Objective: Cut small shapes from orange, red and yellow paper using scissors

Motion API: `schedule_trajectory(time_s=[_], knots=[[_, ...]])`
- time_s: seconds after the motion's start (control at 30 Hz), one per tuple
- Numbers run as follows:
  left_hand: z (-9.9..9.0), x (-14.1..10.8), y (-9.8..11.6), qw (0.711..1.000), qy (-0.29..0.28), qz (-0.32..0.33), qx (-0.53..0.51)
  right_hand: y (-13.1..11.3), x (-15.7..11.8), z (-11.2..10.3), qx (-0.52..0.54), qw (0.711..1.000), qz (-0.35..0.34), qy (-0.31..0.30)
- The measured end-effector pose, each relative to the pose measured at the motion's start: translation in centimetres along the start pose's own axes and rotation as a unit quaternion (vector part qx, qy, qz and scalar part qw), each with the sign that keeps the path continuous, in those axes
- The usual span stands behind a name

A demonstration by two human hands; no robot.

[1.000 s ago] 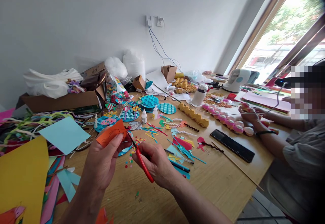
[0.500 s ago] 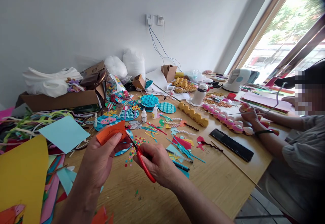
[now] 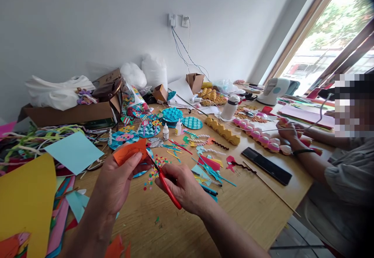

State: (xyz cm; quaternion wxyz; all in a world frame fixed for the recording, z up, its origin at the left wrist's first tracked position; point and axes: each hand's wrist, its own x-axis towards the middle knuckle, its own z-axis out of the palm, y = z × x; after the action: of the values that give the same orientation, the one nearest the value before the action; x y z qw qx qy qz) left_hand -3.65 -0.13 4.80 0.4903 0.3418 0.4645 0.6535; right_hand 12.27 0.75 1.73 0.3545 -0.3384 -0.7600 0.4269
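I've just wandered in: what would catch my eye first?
Probably the orange paper in the left hand, near the middle, with the red-handled scissors in the right hand at its edge. Next, perhaps, the yellow sheet at the lower left, and the bumpy pink-and-white strip near another person on the right.

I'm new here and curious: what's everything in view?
Held paper: one, orange, centre left
Scissors: one, red handles, centre
Small bottles: two, white, centre
Square sheet: one, light blue, left
Large sheet: one, yellow, left edge
Long strips: two, yellow and pink, right
Flat slab: one, black, right
Flask: one, white, rear
Appliance: one, white, rear right
Wall sockets: two, white, rear
Cardboard boxes: several, brown, rear
Paper scraps: uncountable, mixed, scattered
Table: one, brown, beneath
Co-worker: one, grey sleeve, right
Left hand: one, bare, holding paper
Right hand: one, bare, holding scissors
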Motion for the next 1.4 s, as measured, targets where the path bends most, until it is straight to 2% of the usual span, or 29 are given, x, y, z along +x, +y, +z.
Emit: schedule_trajectory(time_s=[0.27,0.53,0.87,1.17,1.4], knots=[[-0.19,0.01,-0.24,1.000,-0.010,0.010,0.014,0.05,-0.04,-0.12,0.005,1.000,0.000,0.000],[-0.08,-0.05,-0.12,0.999,-0.035,-0.018,-0.019,0.41,-0.25,-0.25,0.034,0.999,0.011,-0.009],[-0.06,-0.17,-0.05,0.998,-0.038,-0.028,-0.033,0.35,-0.30,-0.21,0.060,0.997,0.040,-0.018],[0.09,-0.01,-0.10,0.999,-0.029,-0.033,-0.023,0.44,-0.27,-0.31,0.034,0.999,0.015,-0.015],[-0.51,0.30,0.00,0.997,-0.051,-0.049,0.008,0.43,-0.49,-0.72,0.009,1.000,0.004,-0.018]])
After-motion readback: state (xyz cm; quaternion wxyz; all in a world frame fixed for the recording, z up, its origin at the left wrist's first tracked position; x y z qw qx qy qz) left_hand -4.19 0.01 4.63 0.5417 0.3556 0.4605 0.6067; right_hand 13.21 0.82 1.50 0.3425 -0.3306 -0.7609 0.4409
